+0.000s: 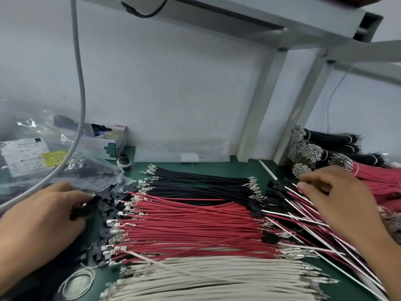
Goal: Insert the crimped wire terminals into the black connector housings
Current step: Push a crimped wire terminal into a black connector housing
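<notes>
Labels on the bag [23, 157] too blurry to read; left hand [41, 216] pinches a black housing [81, 211], right hand [338, 192] hovers relaxed over finished wires [303, 205].

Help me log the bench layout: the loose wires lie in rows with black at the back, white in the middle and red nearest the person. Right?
Not quite. The head view shows black wires at the back, but red wires in the middle and white wires nearest the person.
</notes>
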`<action>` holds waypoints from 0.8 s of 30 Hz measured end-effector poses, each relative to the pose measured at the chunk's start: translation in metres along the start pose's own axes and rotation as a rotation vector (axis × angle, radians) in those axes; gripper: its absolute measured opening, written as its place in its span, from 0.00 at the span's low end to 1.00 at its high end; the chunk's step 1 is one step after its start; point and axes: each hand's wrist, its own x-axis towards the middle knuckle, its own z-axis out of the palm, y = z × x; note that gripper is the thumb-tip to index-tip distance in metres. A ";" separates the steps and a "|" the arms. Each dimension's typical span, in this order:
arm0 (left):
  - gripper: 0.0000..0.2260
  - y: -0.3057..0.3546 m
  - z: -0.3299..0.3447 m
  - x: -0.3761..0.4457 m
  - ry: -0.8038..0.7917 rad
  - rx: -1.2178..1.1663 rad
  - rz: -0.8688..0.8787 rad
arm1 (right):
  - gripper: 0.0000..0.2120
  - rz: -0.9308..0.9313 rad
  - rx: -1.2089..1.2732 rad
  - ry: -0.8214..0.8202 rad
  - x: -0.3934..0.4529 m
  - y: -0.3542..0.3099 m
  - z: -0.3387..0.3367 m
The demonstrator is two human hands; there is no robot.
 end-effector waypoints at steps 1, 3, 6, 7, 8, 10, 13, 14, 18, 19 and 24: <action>0.28 0.018 -0.013 -0.006 -0.036 0.006 -0.012 | 0.04 -0.057 0.085 0.016 0.003 -0.018 0.009; 0.21 0.057 -0.040 -0.019 -0.020 0.020 -0.003 | 0.06 -0.160 0.212 -0.038 0.009 -0.059 0.032; 0.15 0.110 -0.071 -0.041 0.126 0.026 0.097 | 0.05 -0.283 0.263 -0.268 0.017 -0.116 0.074; 0.13 0.124 -0.079 -0.047 0.159 0.011 0.133 | 0.05 -0.311 0.275 -0.340 0.018 -0.131 0.089; 0.12 0.138 -0.086 -0.051 0.184 -0.007 0.153 | 0.06 -0.336 0.282 -0.386 0.018 -0.143 0.104; 0.12 0.162 -0.096 -0.059 0.240 -0.034 0.164 | 0.08 -0.361 0.249 -0.412 0.020 -0.157 0.129; 0.10 0.186 -0.105 -0.067 0.302 -0.005 0.158 | 0.12 -0.336 0.122 -0.451 0.028 -0.162 0.155; 0.10 0.191 -0.108 -0.069 0.305 0.000 0.154 | 0.13 -0.308 0.115 -0.486 0.032 -0.162 0.160; 0.12 0.203 -0.113 -0.072 0.298 -0.012 0.150 | 0.10 -0.264 0.150 -0.537 0.042 -0.162 0.164; 0.13 0.204 -0.113 -0.072 0.296 -0.014 0.159 | 0.09 -0.274 0.145 -0.535 0.044 -0.163 0.164; 0.17 0.208 -0.114 -0.074 0.316 -0.037 0.135 | 0.09 -0.295 0.158 -0.494 0.052 -0.164 0.155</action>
